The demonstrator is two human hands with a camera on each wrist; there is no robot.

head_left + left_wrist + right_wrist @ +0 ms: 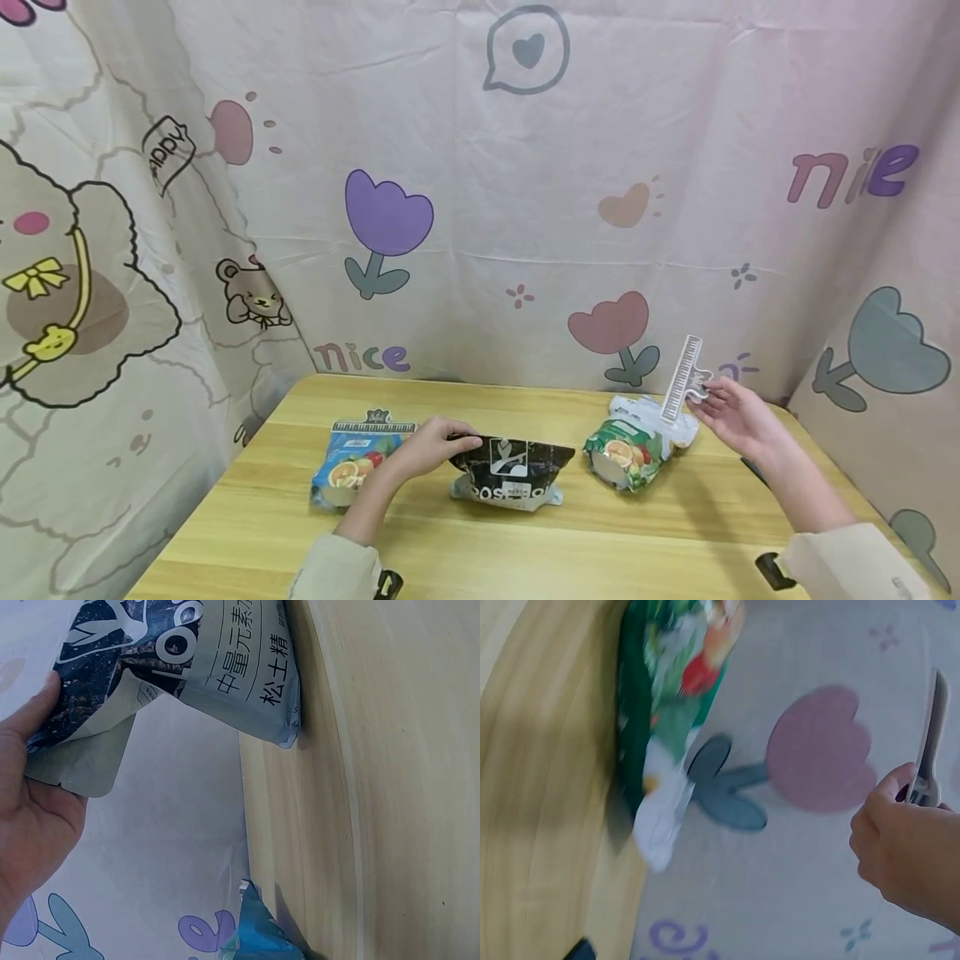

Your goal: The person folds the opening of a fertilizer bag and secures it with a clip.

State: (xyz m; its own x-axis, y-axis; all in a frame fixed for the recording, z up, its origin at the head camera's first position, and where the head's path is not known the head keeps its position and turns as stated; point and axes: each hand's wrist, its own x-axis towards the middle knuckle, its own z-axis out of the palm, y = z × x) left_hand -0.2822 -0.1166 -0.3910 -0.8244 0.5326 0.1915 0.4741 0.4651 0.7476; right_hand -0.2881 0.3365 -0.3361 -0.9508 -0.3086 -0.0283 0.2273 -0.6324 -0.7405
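Note:
My left hand (427,454) pinches the top left edge of a black and white bag (517,458) that stands on the table. In the left wrist view, the thumb lies on the dark printed face of the bag (247,667) and the fingers are behind it. Raised at the right, my right hand (738,417) grips a white sealing clip (681,383) with a piano-key pattern by its handle. Beneath that clip lies a green and white bag (626,454) with fruit printed on it, its top crumpled. The right wrist view shows the clip (934,735) apart from the green bag (679,697).
On the left of the wooden table (480,558) lies a blue bag (348,458), with a piano-key clip (375,427) across its top. A dark, thin object (753,470) lies partly hidden behind my right forearm. A patterned cloth (480,200) hangs behind the table.

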